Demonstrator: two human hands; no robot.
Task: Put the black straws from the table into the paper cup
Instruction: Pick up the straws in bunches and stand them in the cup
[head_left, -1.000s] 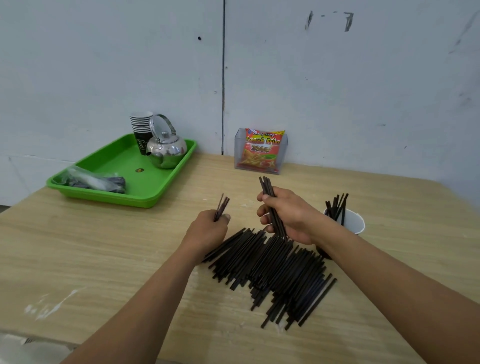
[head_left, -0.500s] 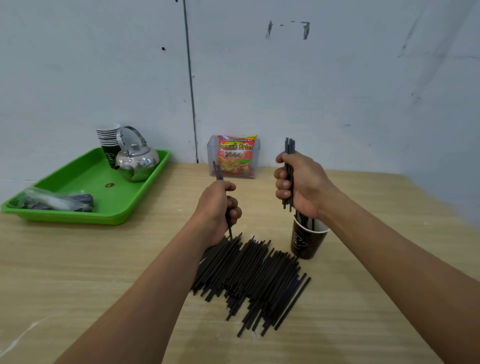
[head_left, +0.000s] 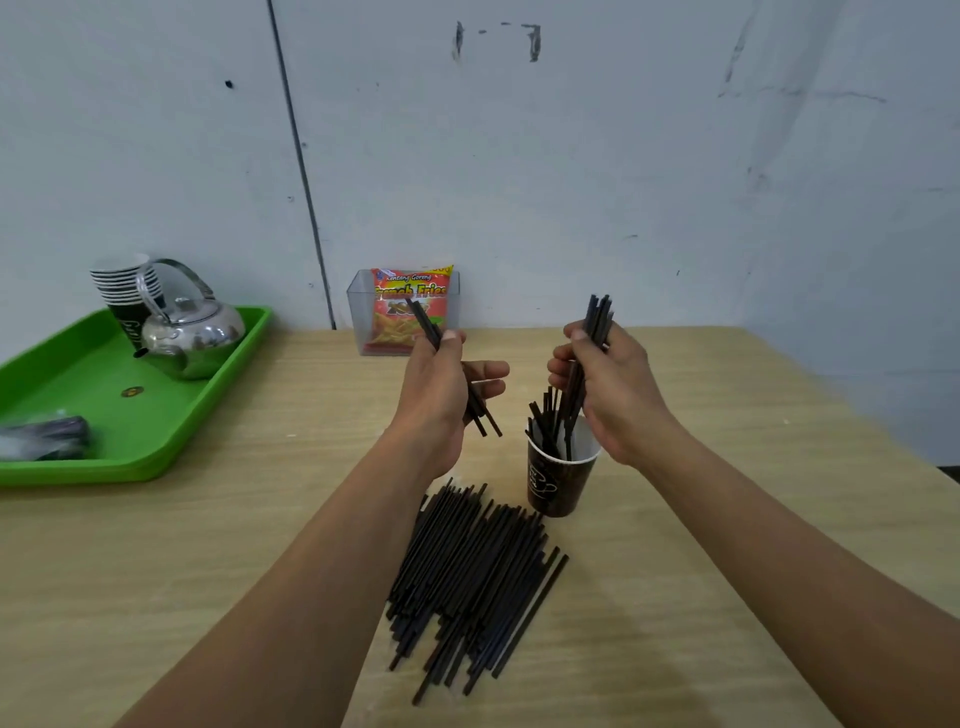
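Observation:
A pile of black straws (head_left: 470, 577) lies on the wooden table (head_left: 208, 545) in front of me. Just beyond it stands a dark paper cup (head_left: 556, 480) with several straws upright inside. My right hand (head_left: 610, 387) grips a bundle of straws (head_left: 597, 319) directly over the cup, their lower ends reaching into its mouth. My left hand (head_left: 441, 384) is raised to the left of the cup and pinches a few straws (head_left: 480, 410) that slant down towards it.
A green tray (head_left: 156, 441) at the left holds a steel kettle (head_left: 192, 332), a stack of paper cups (head_left: 124, 291) and a plastic bag of straws (head_left: 47, 436). A clear box with a snack packet (head_left: 410, 306) stands against the wall.
My right hand has lowered its bundle so the ends enter the cup. My left hand has lifted its straws higher and towards the cup. The view has shifted closer.

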